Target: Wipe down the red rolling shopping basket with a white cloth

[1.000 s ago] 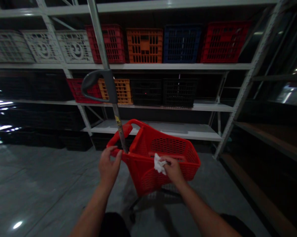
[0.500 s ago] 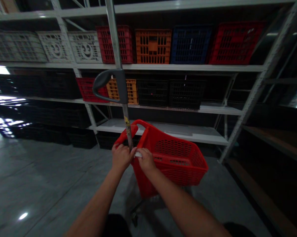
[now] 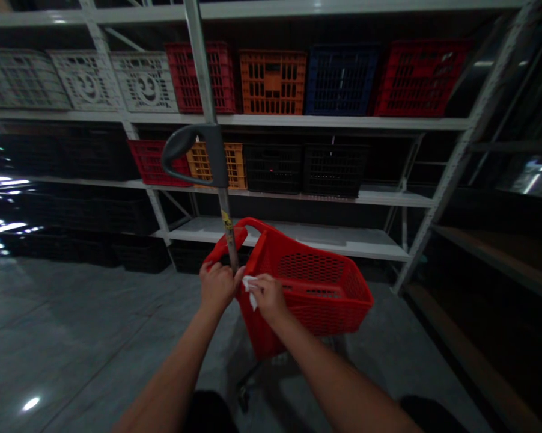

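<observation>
Over grey concrete [image 3: 95, 337], my left hand [image 3: 217, 285] grasps the red plastic cart [image 3: 316, 308] at nine o'clock, apparently steadying it, right hand [image 3: 271, 297] pinching crumpled white tissue [image 3: 248, 281].

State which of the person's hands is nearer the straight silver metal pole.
Left. The left hand rests on the red plastic shopping cart, beside the lower end of the pole; the right hand, pinching a crumpled white wipe, is farther off to the right.

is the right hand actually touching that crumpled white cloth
Touching. The head view shows the right hand holding the white cloth, its fingers pressed against it and the loose ends sticking out beside them.
</observation>
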{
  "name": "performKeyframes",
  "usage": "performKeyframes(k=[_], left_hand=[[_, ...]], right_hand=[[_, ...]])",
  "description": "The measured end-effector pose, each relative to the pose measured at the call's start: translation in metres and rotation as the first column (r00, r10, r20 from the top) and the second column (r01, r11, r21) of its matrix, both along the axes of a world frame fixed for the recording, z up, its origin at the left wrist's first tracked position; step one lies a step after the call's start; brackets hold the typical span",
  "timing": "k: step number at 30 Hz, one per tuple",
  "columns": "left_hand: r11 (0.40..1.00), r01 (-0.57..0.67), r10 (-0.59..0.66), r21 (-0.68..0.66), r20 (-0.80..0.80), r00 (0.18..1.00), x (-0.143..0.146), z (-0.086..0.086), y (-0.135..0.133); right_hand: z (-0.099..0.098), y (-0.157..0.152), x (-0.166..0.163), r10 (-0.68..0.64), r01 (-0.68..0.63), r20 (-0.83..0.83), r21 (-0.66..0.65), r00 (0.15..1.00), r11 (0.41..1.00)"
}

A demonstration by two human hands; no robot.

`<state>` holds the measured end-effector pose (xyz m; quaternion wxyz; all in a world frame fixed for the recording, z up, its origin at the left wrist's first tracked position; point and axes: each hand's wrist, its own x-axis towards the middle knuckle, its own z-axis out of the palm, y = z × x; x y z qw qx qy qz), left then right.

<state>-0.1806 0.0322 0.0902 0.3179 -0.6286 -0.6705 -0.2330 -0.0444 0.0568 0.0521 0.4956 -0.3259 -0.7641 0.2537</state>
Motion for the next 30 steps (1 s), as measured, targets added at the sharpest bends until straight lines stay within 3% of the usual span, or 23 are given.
performKeyframes(k=[4, 9, 12, 19, 22, 27, 30], left_hand=[[1.000, 0.005, -0.006, -0.025, -0.025, 1.000, -0.004, 0.000, 0.000], [0.999, 0.015, -0.016, -0.036, -0.013, 1.000, -0.006, 0.001, 0.002], [1.000, 0.003, -0.003, -0.012, -0.009, 1.000, -0.002, -0.001, 0.004], [0.999, -0.035, 0.037, 0.017, -0.074, 0.997, 0.002, -0.005, 0.003], [0.999, -0.041, 0.042, 0.009, -0.084, 0.996, -0.001, -0.004, 0.002], [1.000, -0.017, 0.016, -0.013, -0.049, 0.999, -0.002, -0.001, 0.004], [1.000, -0.015, 0.015, 0.003, -0.024, 1.000, 0.005, -0.001, 0.004]], right_hand=[[0.007, 0.001, -0.017, -0.040, 0.039, 0.027, 0.031, 0.999, 0.999], [-0.017, 0.014, 0.036, -0.199, 0.204, 0.093, -0.040, 0.976, 0.978], [-0.020, 0.017, 0.050, -0.262, 0.273, 0.141, -0.064, 0.955, 0.960], [0.007, 0.007, -0.006, -0.165, 0.163, 0.133, 0.025, 0.977, 0.986], [-0.006, 0.009, 0.023, -0.184, 0.183, 0.155, 0.026, 0.971, 0.983], [-0.036, 0.018, 0.113, -0.388, 0.407, 0.250, -0.028, 0.887, 0.913], [-0.032, 0.017, 0.113, -0.410, 0.436, 0.273, -0.042, 0.870, 0.899]])
